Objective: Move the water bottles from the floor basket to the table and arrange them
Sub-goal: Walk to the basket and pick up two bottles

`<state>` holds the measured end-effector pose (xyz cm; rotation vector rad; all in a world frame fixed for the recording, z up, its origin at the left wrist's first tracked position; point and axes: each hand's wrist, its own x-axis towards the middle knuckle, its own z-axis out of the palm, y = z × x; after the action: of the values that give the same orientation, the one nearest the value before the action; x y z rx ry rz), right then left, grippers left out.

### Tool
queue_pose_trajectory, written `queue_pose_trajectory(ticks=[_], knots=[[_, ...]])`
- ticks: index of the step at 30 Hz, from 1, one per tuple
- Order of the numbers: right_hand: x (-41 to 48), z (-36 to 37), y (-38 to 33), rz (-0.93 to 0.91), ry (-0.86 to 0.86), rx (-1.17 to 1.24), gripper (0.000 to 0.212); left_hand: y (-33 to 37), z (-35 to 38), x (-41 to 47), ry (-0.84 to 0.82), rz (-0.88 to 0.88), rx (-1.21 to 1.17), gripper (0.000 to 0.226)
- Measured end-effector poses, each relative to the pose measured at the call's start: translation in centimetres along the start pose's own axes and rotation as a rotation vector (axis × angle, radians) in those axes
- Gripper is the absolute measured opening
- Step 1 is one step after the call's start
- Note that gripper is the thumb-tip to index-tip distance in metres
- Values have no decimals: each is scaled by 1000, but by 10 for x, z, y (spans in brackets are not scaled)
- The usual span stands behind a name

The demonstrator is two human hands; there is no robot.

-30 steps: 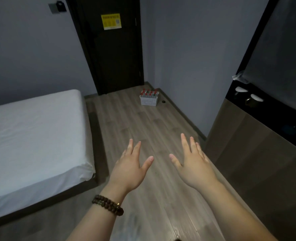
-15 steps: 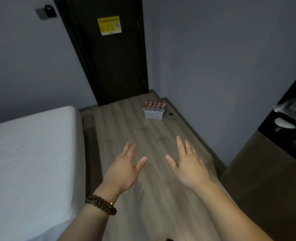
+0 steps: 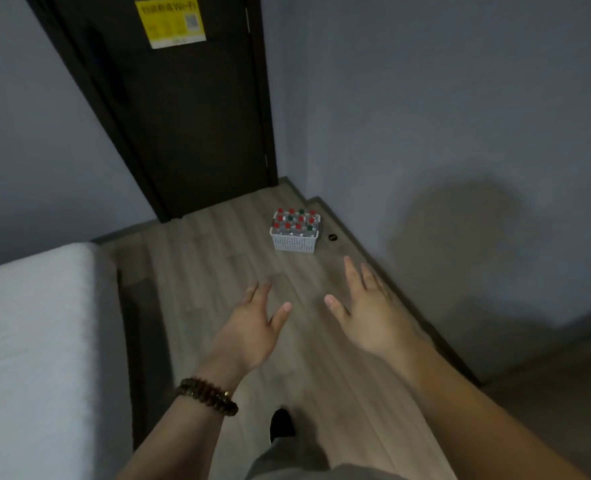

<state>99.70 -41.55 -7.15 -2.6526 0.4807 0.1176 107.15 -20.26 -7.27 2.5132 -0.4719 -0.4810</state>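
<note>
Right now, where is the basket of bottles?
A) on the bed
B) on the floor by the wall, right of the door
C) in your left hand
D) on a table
B: the white basket, full of bottles, stands on the wood floor beside the wall, right of the dark door; the left hand and right hand are open, holding nothing.

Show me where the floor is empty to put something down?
Bare floor stretches between the bed and the basket, and from the basket toward the left hand and right hand. Crowded: the basket is packed with bottles, and a small dark thing lies between it and the wall.
</note>
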Motion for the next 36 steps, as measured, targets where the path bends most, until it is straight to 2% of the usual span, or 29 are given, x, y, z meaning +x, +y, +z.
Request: queue_pose_trajectory(ticks=[10,18,25,30,36], knots=[[209,-14,-20,95,-45,29,81,-2,-61,231,-136,115,140,71],[405,-7,7,87,-103,53,80,-3,-62,415,-210,80,183,69],[549,-21,11,8,-224,-10,80,6,-79,546,-244,13,212,64],[637,-15,18,18,-301,-46,78,5,-81,629,-309,10,165,59],[724,15,29,169,-389,-51,74,-28,-71,744,-473,52,174,57]])
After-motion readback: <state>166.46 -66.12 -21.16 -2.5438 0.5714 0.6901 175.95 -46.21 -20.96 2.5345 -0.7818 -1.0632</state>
